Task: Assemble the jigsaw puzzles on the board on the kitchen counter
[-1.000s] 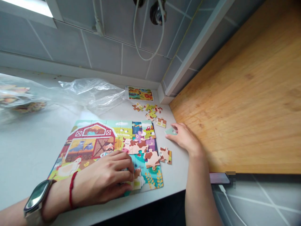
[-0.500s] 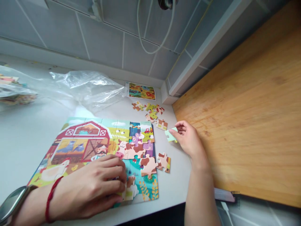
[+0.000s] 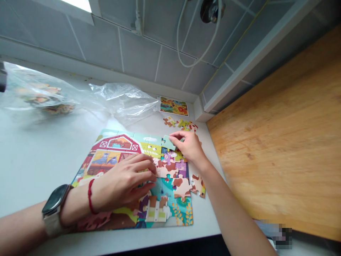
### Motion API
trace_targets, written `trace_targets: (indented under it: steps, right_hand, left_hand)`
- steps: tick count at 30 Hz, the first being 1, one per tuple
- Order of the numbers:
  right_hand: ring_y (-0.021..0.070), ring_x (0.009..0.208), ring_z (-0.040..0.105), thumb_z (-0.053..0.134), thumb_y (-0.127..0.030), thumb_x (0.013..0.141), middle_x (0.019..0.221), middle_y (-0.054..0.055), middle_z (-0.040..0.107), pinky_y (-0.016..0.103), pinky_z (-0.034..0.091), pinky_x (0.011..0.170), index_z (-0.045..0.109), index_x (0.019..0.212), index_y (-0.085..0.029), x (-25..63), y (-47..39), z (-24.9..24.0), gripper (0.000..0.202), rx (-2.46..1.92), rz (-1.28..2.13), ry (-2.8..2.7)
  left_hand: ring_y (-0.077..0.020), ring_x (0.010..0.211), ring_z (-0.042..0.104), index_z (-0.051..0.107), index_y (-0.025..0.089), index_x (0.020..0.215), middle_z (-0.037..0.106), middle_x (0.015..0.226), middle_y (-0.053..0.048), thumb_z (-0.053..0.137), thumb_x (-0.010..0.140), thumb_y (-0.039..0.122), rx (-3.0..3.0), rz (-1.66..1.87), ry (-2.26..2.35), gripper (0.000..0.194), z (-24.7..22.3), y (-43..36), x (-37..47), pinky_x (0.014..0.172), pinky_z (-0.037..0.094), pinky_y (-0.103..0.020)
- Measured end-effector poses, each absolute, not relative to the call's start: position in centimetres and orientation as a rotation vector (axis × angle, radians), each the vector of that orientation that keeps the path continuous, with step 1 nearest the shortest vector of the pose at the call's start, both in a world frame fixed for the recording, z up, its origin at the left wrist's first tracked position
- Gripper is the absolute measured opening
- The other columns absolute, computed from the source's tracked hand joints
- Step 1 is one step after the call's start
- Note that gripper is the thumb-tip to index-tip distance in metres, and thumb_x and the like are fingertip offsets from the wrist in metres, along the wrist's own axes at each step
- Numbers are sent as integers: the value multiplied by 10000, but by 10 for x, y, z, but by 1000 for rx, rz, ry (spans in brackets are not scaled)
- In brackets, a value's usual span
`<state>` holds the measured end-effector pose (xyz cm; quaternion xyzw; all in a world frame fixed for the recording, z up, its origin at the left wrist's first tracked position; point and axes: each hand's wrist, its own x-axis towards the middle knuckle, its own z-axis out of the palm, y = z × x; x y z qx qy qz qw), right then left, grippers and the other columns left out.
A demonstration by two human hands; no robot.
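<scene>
A farm jigsaw puzzle (image 3: 119, 142) lies on the white table, its barn at the left and cow pieces toward the right. Between thumb and fingers, my right hand (image 3: 188, 144) pinches a pale green puzzle piece (image 3: 168, 142) at the puzzle's upper right edge. My left hand (image 3: 128, 181) rests palm down over the puzzle's middle, fingers slightly curled and nothing visible in them. A cow-patterned piece (image 3: 182, 187) lies on the right part, and another brown and white piece (image 3: 198, 185) is beside it. A fence piece (image 3: 156, 209) sits near the lower edge.
Loose pieces (image 3: 183, 124) lie beyond the puzzle, below a small picture card (image 3: 174, 106). Clear plastic bags (image 3: 125, 101) spread at the back left, one with pieces inside. A wooden panel (image 3: 279, 149) borders the right side.
My right hand has moved left with the pale green piece, from beside the puzzle onto its upper right edge. My left hand has shifted off the fence piece. The camera view has shifted.
</scene>
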<state>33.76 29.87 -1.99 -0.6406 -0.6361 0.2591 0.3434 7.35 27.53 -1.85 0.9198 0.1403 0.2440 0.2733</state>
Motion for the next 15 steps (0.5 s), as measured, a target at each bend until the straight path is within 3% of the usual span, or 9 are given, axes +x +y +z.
trace_targets:
  steps: [5, 8, 12, 15]
  right_hand:
    - [268, 1240, 681, 670, -284, 958, 1256, 62, 786, 466, 503, 1130, 808, 1172, -278, 352, 298, -16, 254, -1617, 412, -1847]
    - [272, 1271, 666, 685, -279, 968, 1266, 72, 780, 489, 483, 1155, 792, 1218, -278, 368, 290, -7, 272, -1612, 429, -1926]
    - [309, 1324, 635, 857, -303, 846, 1355, 85, 738, 539, 466, 1173, 779, 1254, -289, 378, 285, -2, 416, -1567, 567, -2129]
    - [313, 1344, 629, 873, -283, 826, 1392, 100, 715, 539, 471, 1173, 772, 1271, -286, 376, 285, -5, 456, -1557, 598, -2184]
  left_hand:
    - [-240, 1078, 629, 685, 201, 991, 711, 1049, -76, 588, 1024, 188, 2464, 681, 380, 103, -22, 274, 73, 958, 543, -375]
    - [-240, 1094, 629, 696, 204, 1029, 714, 1073, -81, 584, 1029, 190, 2451, 666, 399, 112, -21, 277, 74, 972, 546, -378]
    - [-237, 1118, 633, 706, 212, 1054, 706, 1156, -91, 575, 1034, 184, 2434, 706, 459, 135, -13, 279, 76, 958, 564, -378]
    - [-266, 1211, 617, 713, 232, 1140, 680, 1271, -102, 579, 1039, 223, 2496, 697, 545, 168, -6, 282, 79, 1006, 568, -428]
